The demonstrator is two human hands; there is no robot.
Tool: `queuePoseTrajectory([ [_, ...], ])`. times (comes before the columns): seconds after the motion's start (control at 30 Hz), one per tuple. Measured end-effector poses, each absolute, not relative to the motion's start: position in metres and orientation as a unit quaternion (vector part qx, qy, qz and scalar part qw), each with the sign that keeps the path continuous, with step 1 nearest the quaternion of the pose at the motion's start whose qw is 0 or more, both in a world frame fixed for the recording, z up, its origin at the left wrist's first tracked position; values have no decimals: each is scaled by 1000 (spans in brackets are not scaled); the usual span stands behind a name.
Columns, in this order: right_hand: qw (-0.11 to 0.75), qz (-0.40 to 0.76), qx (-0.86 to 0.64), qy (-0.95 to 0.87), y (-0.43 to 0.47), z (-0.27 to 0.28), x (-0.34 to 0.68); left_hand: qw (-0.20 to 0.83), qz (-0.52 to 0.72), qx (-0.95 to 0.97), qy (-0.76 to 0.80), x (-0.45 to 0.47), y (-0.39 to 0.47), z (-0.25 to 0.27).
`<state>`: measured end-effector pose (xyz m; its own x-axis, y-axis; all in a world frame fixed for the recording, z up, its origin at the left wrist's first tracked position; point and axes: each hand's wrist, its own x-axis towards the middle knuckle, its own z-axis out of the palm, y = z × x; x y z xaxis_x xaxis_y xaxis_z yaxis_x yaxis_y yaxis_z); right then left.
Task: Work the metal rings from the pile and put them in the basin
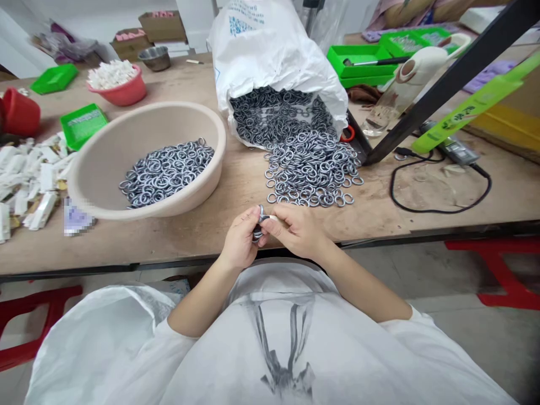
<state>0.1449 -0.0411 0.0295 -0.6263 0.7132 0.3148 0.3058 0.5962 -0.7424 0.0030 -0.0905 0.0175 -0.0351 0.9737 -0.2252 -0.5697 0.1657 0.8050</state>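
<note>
My left hand [238, 241] is closed around several grey rings [256, 232] close to the table's front edge, with one ring standing up at the fingertips. Pinched in my right hand [304, 230] is a slim tool [266, 217] with a dark end, which meets that ring; its kind is mostly hidden by the fingers. Just beyond both hands lies a loose pile of grey rings [314, 169], spilling from the mouth of a white sack [274, 62]. On the left a beige basin [95, 169] holds a heap of similar rings [171, 173].
White plastic pieces [42, 174] cover the table's left end, near a green tray [84, 125] and a red bowl [130, 90]. At right are a slanting black post [447, 84], a bottle [392, 101] and a black cable [441, 210]. Another person's arm [405, 12] shows at the back.
</note>
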Motion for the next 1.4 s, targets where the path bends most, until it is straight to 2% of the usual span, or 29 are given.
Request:
queuePoseTrajectory([
  [0.17, 292, 278, -311, -861, -44, 34, 147, 656, 589, 249, 400, 5, -92, 17],
  [0.4, 304, 366, -293, -830, -42, 23, 143, 659, 579, 273, 396, -2, -92, 16],
  [0.53, 335, 318, -421, -781, -22, 13, 142, 688, 531, 320, 377, -5, -99, 13],
  [0.6, 301, 239, -484, -786, -9, 12, 141, 694, 521, 331, 371, -9, -101, 12],
  [0.7, 185, 127, -505, -834, 1, 12, 133, 663, 563, 293, 397, -17, -98, 12],
  [0.77, 117, 86, -502, -853, 4, 11, 125, 640, 584, 267, 422, -23, -93, 13],
  [0.83, 90, 76, -499, -858, 5, 9, 120, 626, 595, 247, 439, -28, -89, 14],
  [0.9, 117, 100, -497, -854, 7, 7, 119, 623, 601, 229, 445, -31, -87, 15],
  [0.97, 182, 181, -488, -834, 7, 7, 123, 630, 601, 215, 443, -32, -87, 15],
  [1.1, 302, 481, -366, -737, 0, 13, 132, 673, 568, 212, 423, -27, -86, 14],
  [1.2, 314, 628, -267, -660, -11, 17, 134, 710, 525, 227, 412, -18, -85, 13],
  [1.27, 316, 652, -254, -640, -16, 17, 134, 733, 495, 235, 402, -12, -85, 14],
  [1.4, 362, 590, -260, -673, -20, 14, 133, 771, 475, 223, 360, -4, -90, 17],
])
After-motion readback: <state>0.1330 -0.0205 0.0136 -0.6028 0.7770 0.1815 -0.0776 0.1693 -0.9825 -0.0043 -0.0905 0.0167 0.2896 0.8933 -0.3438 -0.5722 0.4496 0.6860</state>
